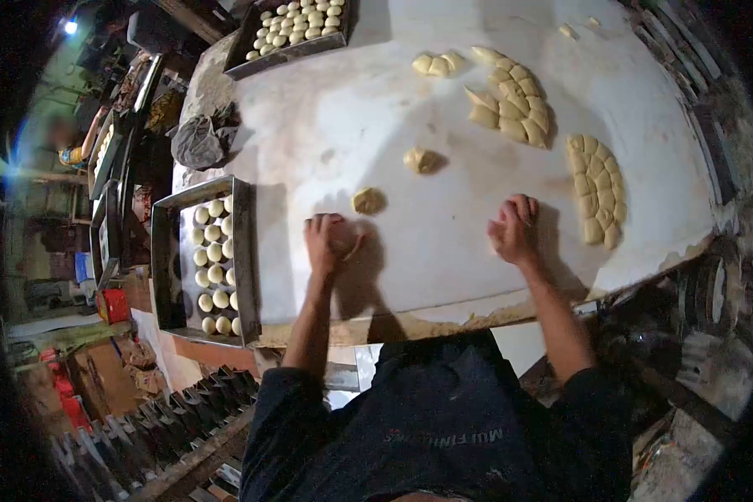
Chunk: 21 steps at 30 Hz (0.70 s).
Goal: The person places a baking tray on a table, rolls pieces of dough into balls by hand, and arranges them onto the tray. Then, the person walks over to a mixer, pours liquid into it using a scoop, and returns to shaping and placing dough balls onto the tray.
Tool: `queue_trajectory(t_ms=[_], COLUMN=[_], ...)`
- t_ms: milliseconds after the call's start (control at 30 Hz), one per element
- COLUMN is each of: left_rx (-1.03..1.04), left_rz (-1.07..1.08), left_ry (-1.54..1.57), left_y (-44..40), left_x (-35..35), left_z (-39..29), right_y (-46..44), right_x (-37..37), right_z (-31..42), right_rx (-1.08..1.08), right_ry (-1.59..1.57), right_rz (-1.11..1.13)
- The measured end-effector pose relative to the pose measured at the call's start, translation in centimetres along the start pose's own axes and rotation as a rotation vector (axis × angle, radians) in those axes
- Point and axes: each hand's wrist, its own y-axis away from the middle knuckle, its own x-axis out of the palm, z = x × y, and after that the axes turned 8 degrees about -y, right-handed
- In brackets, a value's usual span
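Both of my hands rest low over the floured white work table (443,259). My left hand (328,243) has its fingers curled downward and its thumb out to the right; its palm side is hidden, so anything under it cannot be made out. Just beyond it sits a small lump of dough (366,201), apart from the fingers. Another dough lump (421,160) lies farther up. My right hand (514,230) is curled in with the fingers folded, and whatever is beneath it is hidden. To its right lies a slab of dough cut into pieces (596,191).
A metal tray with rows of dough balls (247,276) stands at the left edge, another tray (289,53) at the back. More cut dough (510,100) lies at the far right. A crumpled dark plastic bag (199,142) sits between the trays. A person (74,151) is at far left.
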Motion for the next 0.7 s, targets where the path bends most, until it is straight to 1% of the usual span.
queue_trajectory(t_ms=[33,67,100,133,167,200,233,267,300,333,367,400,433,467,500,533,600,633,667,700], left_rx=[0.033,0.048,-0.037,-0.003,-0.127,0.279,0.202,0.262,0.321,-0.036,-0.036,-0.025,-0.066,-0.108,-0.165,-0.197,-0.408,-0.173,0.061,0.104], left_rz=[0.012,-0.052,-0.051,-0.005,0.048,-0.011,0.278,0.306,0.337,0.786,0.478,0.166,0.088,0.011,-0.006,0.042,0.111,0.101,0.088,0.073], left_ry=[0.056,0.042,0.146,0.165,0.298,-0.056,-0.095,-0.093,-0.09,-0.271,-0.235,-0.195,-0.158,-0.116,-0.09,-0.049,0.122,0.087,0.045,0.055], left_y=[-1.5,-1.6,-0.8,1.0,2.6,5.4,6.7,7.7,8.1,6.8,5.9,3.6,1.5,-1.2,-1.5,-3.0,-0.6,1.2,3.4,5.1], left_x=[0.1,0.9,1.1,1.9,1.1,1.6,-0.8,-1.9,-2.5,-2.3,-1.8,-2.2,-1.7,-1.7,0.5,-0.6,0.4,0.5,0.6,0.2], left_z=[-3.3,-5.7,-8.1,-8.4,-10.0,-7.8,-8.4,-7.0,-4.9,-2.3,0.1,0.5,0.3,-2.2,-1.8,-5.5,-6.7,-6.1,-4.7,-3.0], right_y=[-1.4,-1.3,-0.3,1.1,-0.4,3.1,5.0,4.5,3.7,2.5,0.2,-2.6,-4.4,-5.5,-5.8,-5.7,-3.1,-1.5,-1.0,-0.7], right_x=[1.4,3.4,4.8,4.8,-0.6,1.3,1.7,0.7,-0.4,-0.8,-0.7,-0.5,0.1,1.3,2.7,3.8,4.4,4.6,2.6,1.9], right_z=[0.7,1.7,2.9,4.5,8.7,6.0,3.5,1.4,-0.4,-1.3,-1.6,-1.9,-1.2,-0.4,0.6,1.5,2.2,1.9,1.5,0.1], right_rx=[0.049,0.039,0.021,-0.031,0.059,-0.133,-0.331,-0.367,-0.31,-0.247,-0.232,-0.215,-0.165,-0.185,-0.143,-0.103,-0.175,-0.22,-0.254,-0.305], right_ry=[-0.068,-0.153,-0.237,-0.264,-0.288,-0.191,-0.224,-0.229,-0.224,-0.223,-0.193,-0.16,-0.171,-0.173,-0.136,-0.098,-0.163,-0.185,-0.192,-0.205], right_rz=[-0.022,-0.014,-0.008,0.098,0.355,0.36,0.362,0.359,0.317,0.273,0.193,0.107,0.103,0.096,0.056,0.024,0.107,0.15,0.309,0.292])
